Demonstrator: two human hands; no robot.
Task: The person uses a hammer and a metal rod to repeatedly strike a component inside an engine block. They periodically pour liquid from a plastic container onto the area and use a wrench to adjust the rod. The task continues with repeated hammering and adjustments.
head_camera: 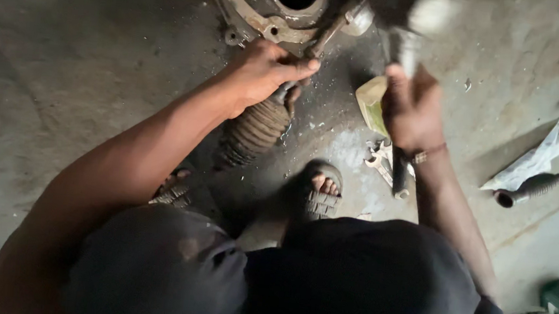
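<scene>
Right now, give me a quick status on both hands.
Left hand gripping shaft above ribbed rubber boot. Right hand holding blurred hammer. Wrenches on floor near sandalled foot.

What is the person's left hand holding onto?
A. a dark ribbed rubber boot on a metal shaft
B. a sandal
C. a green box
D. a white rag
A: the left hand is wrapped around the top of the dark ribbed rubber boot on a metal shaft, which leans up toward the rusty round metal housing on the grey concrete floor.
</scene>
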